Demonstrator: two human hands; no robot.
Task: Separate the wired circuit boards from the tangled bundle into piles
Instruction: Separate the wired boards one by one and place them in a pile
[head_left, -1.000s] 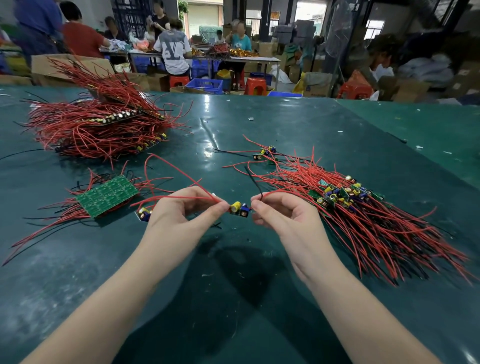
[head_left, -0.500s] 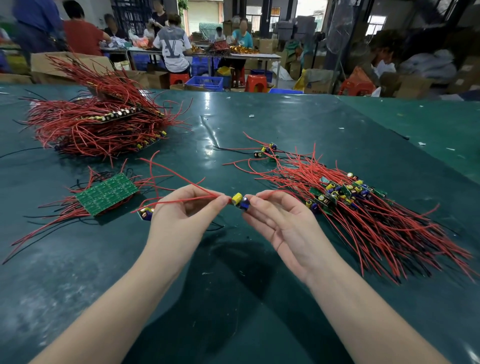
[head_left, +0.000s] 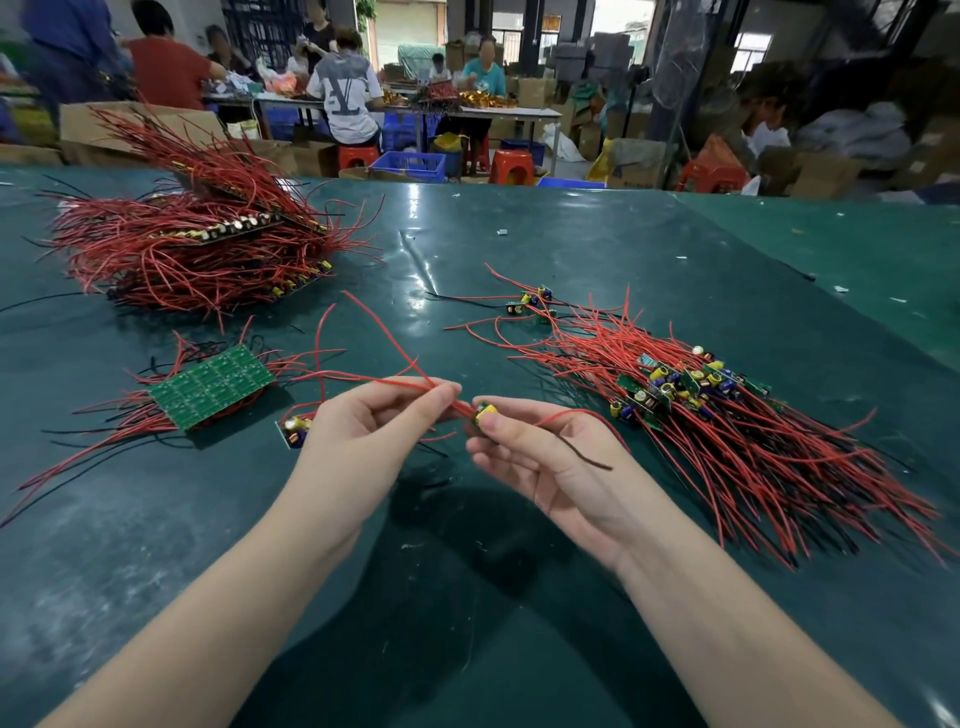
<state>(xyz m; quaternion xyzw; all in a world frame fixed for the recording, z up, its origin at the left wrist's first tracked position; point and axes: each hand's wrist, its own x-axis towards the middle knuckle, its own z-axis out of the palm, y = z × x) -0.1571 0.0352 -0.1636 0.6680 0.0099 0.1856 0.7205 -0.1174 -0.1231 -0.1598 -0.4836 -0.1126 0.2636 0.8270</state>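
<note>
Head view
Left hand: pinches thin red wires between thumb and fingertips, above the dark green desk.
Right hand: grips a small green circuit board with a yellow capacitor, just right of the left hand.
Sorted pile of wired boards: right of the held board.
Tangled red-wire bundle: far left of it.
Flat green panel board: left, nearer.

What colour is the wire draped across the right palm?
Black wire, seen in the head view.

Right hand pinches small circuit board; left hand pinches its red wires above green table
</note>
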